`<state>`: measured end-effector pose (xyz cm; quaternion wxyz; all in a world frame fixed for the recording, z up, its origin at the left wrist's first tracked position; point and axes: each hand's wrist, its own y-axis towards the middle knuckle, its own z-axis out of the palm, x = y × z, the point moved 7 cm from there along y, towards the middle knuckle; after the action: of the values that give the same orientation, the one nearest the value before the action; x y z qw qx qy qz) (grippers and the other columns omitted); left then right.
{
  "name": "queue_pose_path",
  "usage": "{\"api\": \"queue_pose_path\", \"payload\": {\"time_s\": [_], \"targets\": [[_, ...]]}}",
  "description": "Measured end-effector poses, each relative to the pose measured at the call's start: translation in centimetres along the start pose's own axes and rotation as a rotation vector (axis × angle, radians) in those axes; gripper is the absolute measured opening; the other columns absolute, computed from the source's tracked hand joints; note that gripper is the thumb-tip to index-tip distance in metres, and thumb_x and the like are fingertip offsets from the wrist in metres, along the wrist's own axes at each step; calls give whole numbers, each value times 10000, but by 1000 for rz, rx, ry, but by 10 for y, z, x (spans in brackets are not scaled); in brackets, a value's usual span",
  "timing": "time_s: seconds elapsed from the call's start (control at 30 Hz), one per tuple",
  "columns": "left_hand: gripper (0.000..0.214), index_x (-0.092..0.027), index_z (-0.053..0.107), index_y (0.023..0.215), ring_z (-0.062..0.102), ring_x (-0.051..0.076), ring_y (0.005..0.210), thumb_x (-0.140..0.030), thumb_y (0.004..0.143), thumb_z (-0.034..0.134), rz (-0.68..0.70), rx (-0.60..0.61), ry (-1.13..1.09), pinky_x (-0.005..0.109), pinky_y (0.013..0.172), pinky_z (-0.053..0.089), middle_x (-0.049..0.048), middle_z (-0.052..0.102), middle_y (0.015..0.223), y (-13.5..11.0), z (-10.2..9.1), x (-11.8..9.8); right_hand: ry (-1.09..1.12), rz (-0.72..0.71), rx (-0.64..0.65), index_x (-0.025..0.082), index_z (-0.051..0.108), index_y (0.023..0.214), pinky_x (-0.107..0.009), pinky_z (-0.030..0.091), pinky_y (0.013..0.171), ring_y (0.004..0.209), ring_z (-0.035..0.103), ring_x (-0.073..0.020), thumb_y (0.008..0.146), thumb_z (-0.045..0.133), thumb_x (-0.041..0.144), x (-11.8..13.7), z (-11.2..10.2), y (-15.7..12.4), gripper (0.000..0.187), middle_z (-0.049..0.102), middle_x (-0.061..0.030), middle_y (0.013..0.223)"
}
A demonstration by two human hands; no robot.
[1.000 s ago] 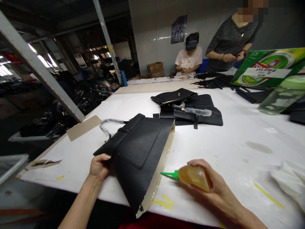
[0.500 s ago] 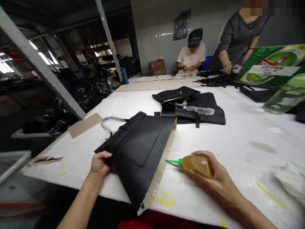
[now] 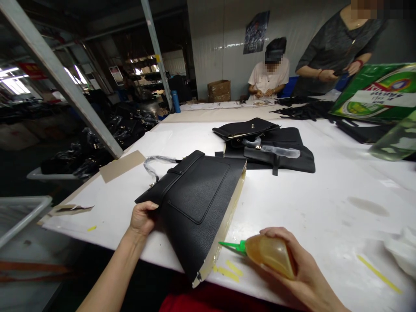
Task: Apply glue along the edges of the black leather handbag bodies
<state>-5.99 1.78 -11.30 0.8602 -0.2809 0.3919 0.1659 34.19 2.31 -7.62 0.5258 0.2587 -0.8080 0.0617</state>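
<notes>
Gripping a black bag (image 3: 198, 195) by its flap side, the left hand (image 3: 143, 218) is closed, thumb on top. The right hand (image 3: 300, 265) is curled around a squeeze bottle (image 3: 272, 253) of amber liquid. The bag lies on the white counter (image 3: 292, 208) between the two hands, touching the left one and tilted toward the right one.

Its pale, unfinished edge (image 3: 225, 227) lies to the left of the right hand. The edge's long axis runs from a corner near the person's body away and slightly rightward. The bottle's green nozzle (image 3: 232, 246) points left, across that line, its tip at the edge's nearer half; whether it touches, I cannot tell. Of the two hands, the right is nearer to this edge.

Counted: one bag in hand, one bottle, one nozzle. One plastic-wrapped handle (image 3: 162, 159) loops beyond the left hand. One cardboard piece (image 3: 121, 166) lies past it, to the left. Beyond both hands, black bag parts (image 3: 286, 138) overlap too much to count. One long yellow strip (image 3: 378, 273) lies right of the right hand. Past the counter's far side are two co-workers, one seated (image 3: 269, 80), one standing (image 3: 338, 52).
</notes>
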Motion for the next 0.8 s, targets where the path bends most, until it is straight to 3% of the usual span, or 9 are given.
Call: {"api": "queue_pose_path", "payload": {"time_s": [0.1,0.23,0.37,0.53,0.7,0.8], "targets": [[191,-104,675,493,609,195,425,-34,428,509,4,1,-4,305,452,532,77,679,510,0,0,0,20,-19,36,315,408,1141,-231,480,835,1008,575,-191,817,657,336,8,7,-3,409,536,-8,1119],[182,-129,663,470,593,180,402,-33,436,512,14,2,-17,296,442,522,48,657,469,2,-3,0,8,-12,-43,315,419,1145,-224,490,825,1004,583,-191,822,652,323,11,7,-8,398,536,-17,1123],[182,-153,641,433,567,165,373,-28,435,510,22,3,-24,289,428,508,22,620,412,3,-5,0,6,-83,-18,306,436,1150,-263,505,830,986,597,-215,797,675,313,11,12,-13,427,552,-32,1096],[184,-142,656,455,576,166,388,-29,432,513,23,5,-24,285,433,506,36,641,447,2,-5,0,-25,-3,-141,298,439,1148,-240,512,819,982,607,-203,809,662,338,1,6,-17,408,545,-43,1139],[135,-125,619,413,563,156,382,-28,410,524,15,5,-7,254,395,479,48,614,428,0,-4,0,-20,-107,-124,292,467,1122,-244,514,821,969,619,-215,754,711,328,14,20,-22,443,592,-34,1064],[120,-121,608,404,582,168,406,-34,401,526,11,-2,7,254,401,486,56,614,433,-2,-3,-1,-57,-49,-188,290,466,1122,-204,515,791,947,629,-190,773,693,332,12,19,-25,419,595,-29,1072]]}}
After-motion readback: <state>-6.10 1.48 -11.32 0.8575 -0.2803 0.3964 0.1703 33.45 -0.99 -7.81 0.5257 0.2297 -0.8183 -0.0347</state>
